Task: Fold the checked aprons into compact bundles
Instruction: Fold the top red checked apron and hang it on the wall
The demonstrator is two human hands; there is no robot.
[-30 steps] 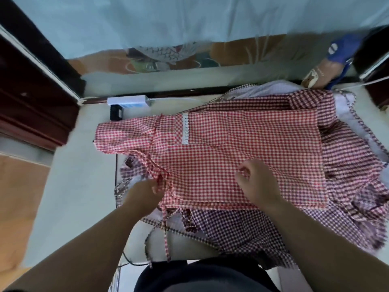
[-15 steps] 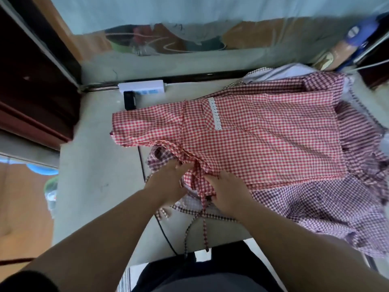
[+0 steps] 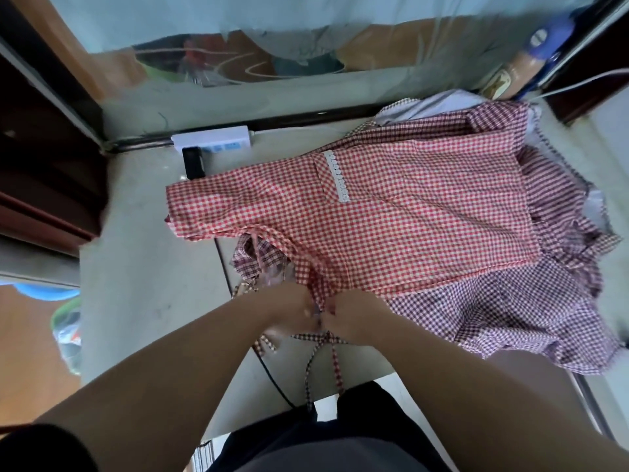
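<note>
Your left hand and right hand are pretty much knuckle to knuckle near the near edge of the table. Both have their fingers curled in, pinching the bunched-up bit of the red checked apron right where its tie comes off. It's kinda blurry in that spot so I can't pick out single fingertips, but the cloth is clearly gathered between your two hands. The loose ends of the tie hang off the near edge toward your lap. The apron itself lies mostly flat across the middle of the table, narrow end pointing left and wide end to the right, with a white lace strip running across it on the far side. It sits on top of a messier pile of darker checked aprons that sticks out on the near and right sides. A white power strip sits at the far edge, with a black plug just beside the apron's far left corner. A black cable runs out from under the cloth and off the near edge. What looks like an iron sits at the far right.
</note>
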